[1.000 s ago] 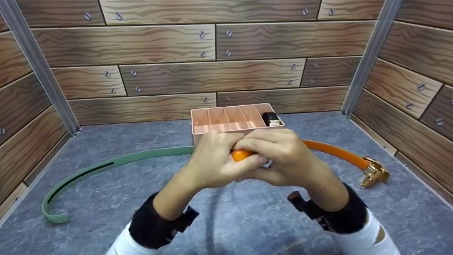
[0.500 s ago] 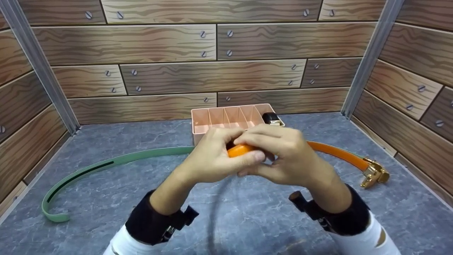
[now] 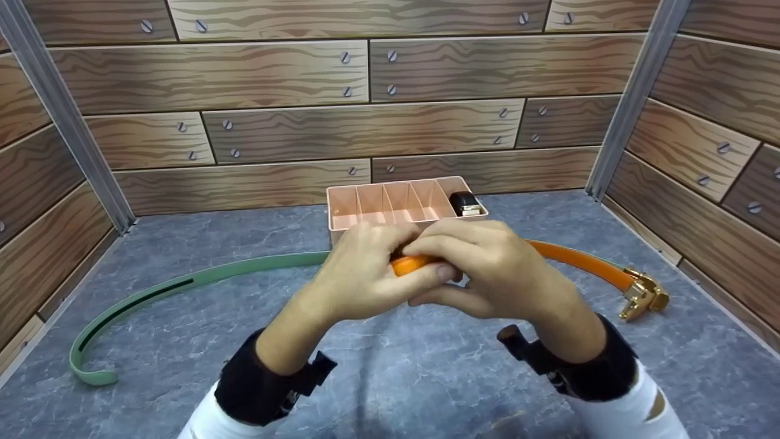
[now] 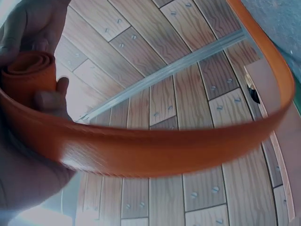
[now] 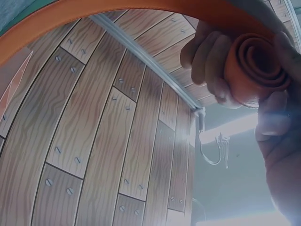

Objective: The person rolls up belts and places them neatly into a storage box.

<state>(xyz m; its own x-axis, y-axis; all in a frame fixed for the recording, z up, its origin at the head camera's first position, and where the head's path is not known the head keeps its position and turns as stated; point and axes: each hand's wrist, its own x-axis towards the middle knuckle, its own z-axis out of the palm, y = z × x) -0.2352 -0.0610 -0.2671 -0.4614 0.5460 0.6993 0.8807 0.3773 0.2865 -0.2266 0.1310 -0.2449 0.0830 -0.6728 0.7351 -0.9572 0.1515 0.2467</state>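
Both hands hold a coiled part of an orange belt (image 3: 409, 264) in front of me, above the grey table. My left hand (image 3: 365, 274) grips the coil from the left, thumb along its near side. From the right, my right hand (image 3: 493, 268) curls its fingers and thumb around it. The right wrist view shows the wound layers of the coil (image 5: 244, 77) end-on. From the coil, a loose length of belt (image 4: 164, 150) sweeps in a wide curve in the left wrist view. A gold buckle (image 3: 645, 296) lies at the right, at the orange strap's end.
A green strap (image 3: 244, 267) with a black stripe curves across the table's left side. Behind the hands stands a pink divided tray (image 3: 339, 234), with a black rolled item (image 3: 464, 202) in its right compartment. Wood-patterned walls (image 3: 292, 73) enclose the table.
The fingers shift slightly around the coil, and the left thumb moves a little over its near side. Both hands stay in about the same place; the buckle and green strap lie as before.
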